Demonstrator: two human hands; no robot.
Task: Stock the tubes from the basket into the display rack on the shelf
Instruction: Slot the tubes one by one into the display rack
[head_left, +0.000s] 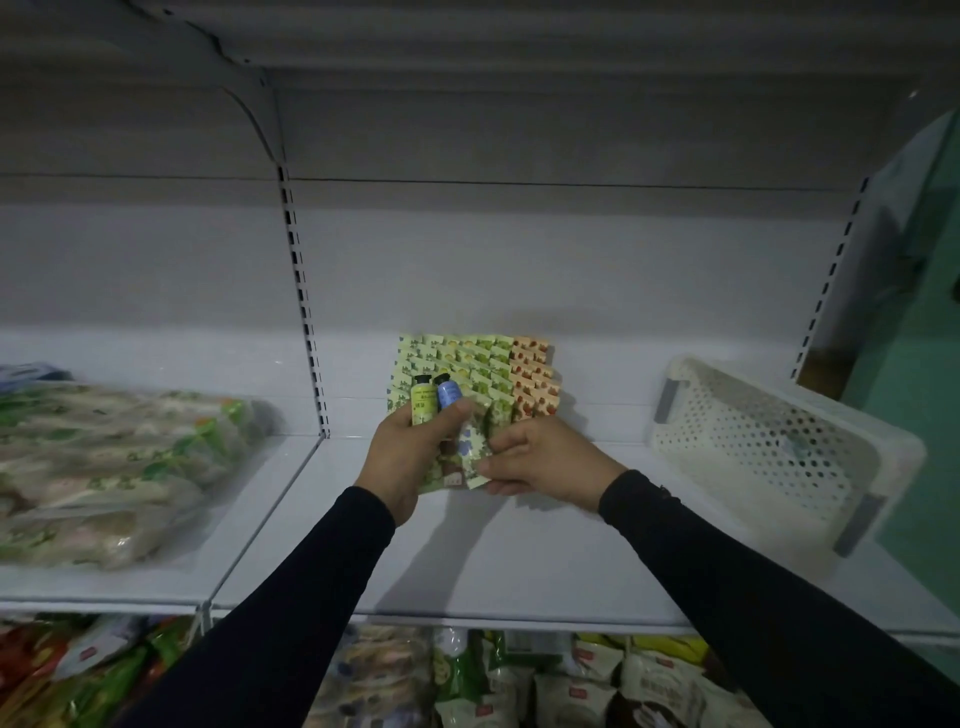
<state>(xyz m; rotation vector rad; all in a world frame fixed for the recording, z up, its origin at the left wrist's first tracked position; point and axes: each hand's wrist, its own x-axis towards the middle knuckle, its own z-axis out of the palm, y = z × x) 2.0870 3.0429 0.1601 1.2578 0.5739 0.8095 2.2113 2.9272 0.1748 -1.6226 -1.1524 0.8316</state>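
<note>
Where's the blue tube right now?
In the head view, the blue tube is gripped in the left hand beside a yellow tube, just in front of the display rack at mid-shelf.

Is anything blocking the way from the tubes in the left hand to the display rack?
Nothing visible does. The left hand grips the yellow tube and blue tube directly in front of the display rack. The right hand pinches another tube at the rack's near edge, beside that path rather than across it.
</note>
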